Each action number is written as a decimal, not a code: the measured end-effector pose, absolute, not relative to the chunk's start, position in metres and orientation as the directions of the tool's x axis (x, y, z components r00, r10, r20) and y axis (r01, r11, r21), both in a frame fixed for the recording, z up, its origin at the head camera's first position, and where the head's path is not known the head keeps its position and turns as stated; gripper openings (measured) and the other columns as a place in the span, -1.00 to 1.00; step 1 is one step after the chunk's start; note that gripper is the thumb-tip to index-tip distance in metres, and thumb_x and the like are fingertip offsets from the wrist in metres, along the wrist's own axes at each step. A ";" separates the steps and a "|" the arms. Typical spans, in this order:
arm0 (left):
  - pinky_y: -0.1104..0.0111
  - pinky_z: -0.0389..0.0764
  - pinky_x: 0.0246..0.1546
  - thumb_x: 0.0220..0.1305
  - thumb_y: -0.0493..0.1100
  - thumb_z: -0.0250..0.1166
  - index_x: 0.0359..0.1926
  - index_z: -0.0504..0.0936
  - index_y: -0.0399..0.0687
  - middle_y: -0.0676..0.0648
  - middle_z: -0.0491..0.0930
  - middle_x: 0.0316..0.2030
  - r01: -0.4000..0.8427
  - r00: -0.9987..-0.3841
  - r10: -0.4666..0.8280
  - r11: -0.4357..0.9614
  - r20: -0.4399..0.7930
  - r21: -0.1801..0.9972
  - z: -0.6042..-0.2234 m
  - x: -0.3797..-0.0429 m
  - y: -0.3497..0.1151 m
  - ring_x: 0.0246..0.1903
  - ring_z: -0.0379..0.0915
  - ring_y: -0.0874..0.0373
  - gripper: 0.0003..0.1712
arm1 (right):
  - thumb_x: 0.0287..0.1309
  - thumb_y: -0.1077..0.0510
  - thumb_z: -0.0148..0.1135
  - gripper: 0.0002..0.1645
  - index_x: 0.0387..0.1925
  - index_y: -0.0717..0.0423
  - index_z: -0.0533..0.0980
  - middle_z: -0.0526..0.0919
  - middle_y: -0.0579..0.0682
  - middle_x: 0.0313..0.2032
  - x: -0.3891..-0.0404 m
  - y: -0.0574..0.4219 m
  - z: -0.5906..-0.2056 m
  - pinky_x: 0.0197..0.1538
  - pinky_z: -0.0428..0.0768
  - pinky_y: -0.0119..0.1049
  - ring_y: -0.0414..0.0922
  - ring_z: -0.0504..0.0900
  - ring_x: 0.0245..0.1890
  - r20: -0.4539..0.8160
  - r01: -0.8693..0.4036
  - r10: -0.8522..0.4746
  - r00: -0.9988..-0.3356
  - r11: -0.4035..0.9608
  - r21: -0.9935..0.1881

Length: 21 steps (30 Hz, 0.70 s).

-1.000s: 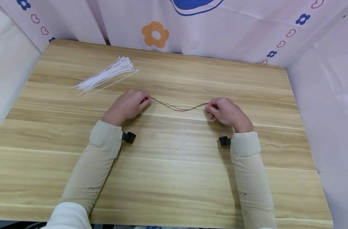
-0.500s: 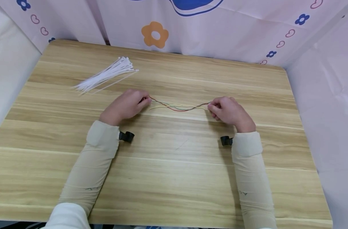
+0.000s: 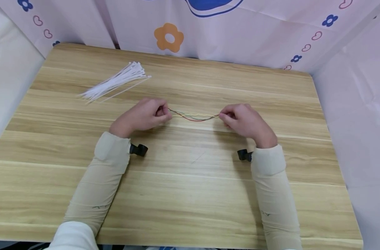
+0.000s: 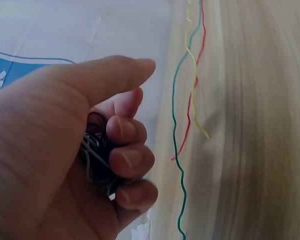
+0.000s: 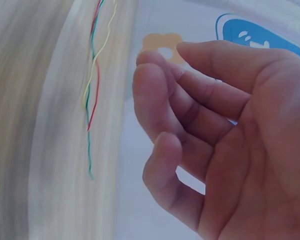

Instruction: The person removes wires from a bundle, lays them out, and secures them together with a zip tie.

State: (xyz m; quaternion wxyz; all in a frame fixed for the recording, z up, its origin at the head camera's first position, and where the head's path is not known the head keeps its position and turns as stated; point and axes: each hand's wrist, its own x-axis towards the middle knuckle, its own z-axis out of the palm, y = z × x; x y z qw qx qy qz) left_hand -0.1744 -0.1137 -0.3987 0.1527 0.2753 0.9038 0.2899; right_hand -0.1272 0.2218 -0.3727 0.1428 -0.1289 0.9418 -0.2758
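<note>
While coloured wires (image 4: 195, 79) are running midway between the side edges of the worktop (image 3: 193, 201), your left hand (image 3: 143, 116) is gripping a dark tangle (image 4: 99, 157) and your right hand's (image 3: 246, 121) grip is hanging loosely parted.

My head picture is bright, with a pale shine on the middle of the wooden table (image 3: 190, 208) and soft shadows by the left hand (image 3: 141, 116) and right hand (image 3: 246, 121). My wrist pictures are dimmer and hazy; the dark tangle (image 4: 100, 157) looks fuzzy.
</note>
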 end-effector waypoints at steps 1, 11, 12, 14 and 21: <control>0.28 0.41 -0.34 0.47 -0.06 0.36 -0.26 0.59 -0.09 -0.01 0.45 -0.49 0.411 -0.796 0.594 0.672 -0.117 0.617 -0.398 -0.174 -0.113 -0.46 0.37 0.11 -0.77 | 0.58 0.00 0.15 -0.69 -0.09 0.11 0.71 0.67 0.01 -0.42 -0.126 0.220 -0.372 -0.21 0.49 -0.17 -0.09 0.54 -0.43 -0.198 -0.167 -0.327 -0.924 0.810 -0.562; 0.32 0.38 -0.30 0.47 -0.15 0.35 0.03 0.67 -0.10 0.00 0.38 -0.46 0.433 -0.730 0.678 0.559 -0.089 0.707 -0.391 -0.169 -0.102 -0.46 0.30 0.13 -0.80 | 0.55 -0.02 0.20 -0.70 -0.02 0.05 0.72 0.73 -0.06 -0.36 -0.115 0.195 -0.364 -0.18 0.54 -0.20 -0.15 0.58 -0.39 -0.107 -0.277 -0.408 -0.907 0.767 -0.578; 0.33 0.38 -0.30 0.47 -0.16 0.34 0.07 0.66 -0.11 -0.01 0.39 -0.45 0.432 -0.724 0.685 0.547 -0.086 0.717 -0.390 -0.168 -0.100 -0.46 0.31 0.13 -0.77 | 0.54 -0.02 0.21 -0.71 -0.02 0.04 0.72 0.73 -0.09 -0.35 -0.115 0.191 -0.363 -0.19 0.54 -0.20 -0.16 0.59 -0.39 -0.088 -0.297 -0.419 -0.904 0.760 -0.578; 0.34 0.39 -0.30 0.48 -0.18 0.33 0.14 0.65 -0.13 -0.02 0.42 -0.42 0.437 -0.709 0.701 0.519 -0.073 0.735 -0.389 -0.166 -0.098 -0.44 0.32 0.12 -0.72 | 0.53 -0.02 0.23 -0.72 -0.02 0.03 0.73 0.75 -0.13 -0.34 -0.113 0.184 -0.364 -0.20 0.56 -0.22 -0.19 0.61 -0.37 -0.053 -0.333 -0.441 -0.896 0.746 -0.576; 0.35 0.43 -0.26 0.49 -0.22 0.26 0.32 0.52 -0.18 -0.03 0.47 -0.36 0.468 -0.640 0.768 0.412 -0.022 0.782 -0.387 -0.160 -0.087 -0.39 0.36 0.14 -0.57 | 0.49 0.01 0.28 -0.77 -0.03 0.00 0.74 0.79 -0.15 -0.28 -0.106 0.159 -0.366 -0.23 0.61 -0.26 -0.24 0.69 -0.30 0.105 -0.460 -0.496 -0.862 0.679 -0.572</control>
